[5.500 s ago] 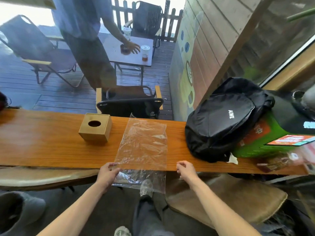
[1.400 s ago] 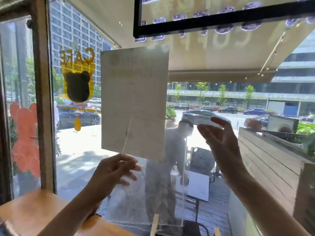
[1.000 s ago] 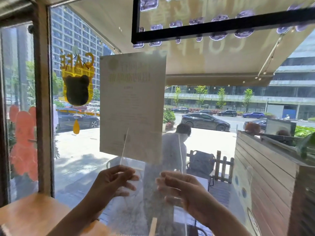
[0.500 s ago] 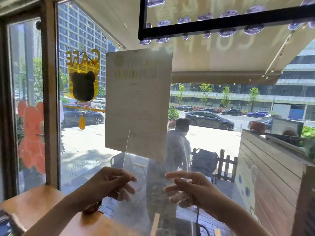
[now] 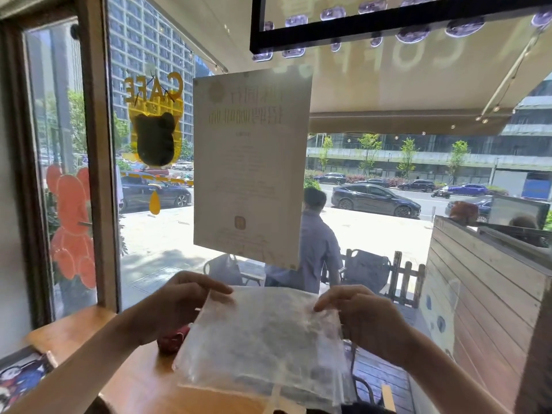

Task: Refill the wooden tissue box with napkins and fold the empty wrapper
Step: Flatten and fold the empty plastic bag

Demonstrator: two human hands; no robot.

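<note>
I hold the clear plastic wrapper [image 5: 263,339] up in the air in front of the window, above the wooden counter [image 5: 143,380]. It hangs as a cloudy, doubled-over sheet. My left hand [image 5: 182,306] pinches its top left corner and my right hand [image 5: 361,318] pinches its top right corner. The wooden tissue box is out of view.
A paper notice [image 5: 251,165] is stuck on the window glass above my hands. A red object [image 5: 173,340] sits on the counter behind my left hand. A printed card [image 5: 21,377] lies at the counter's left end. Outside, a person [image 5: 316,249] stands by patio chairs.
The wrapper went from flat on the counter to raised before the window. In the last half second it dropped from a tall sheet to a shorter, doubled one, with my hands apart at its top corners.
</note>
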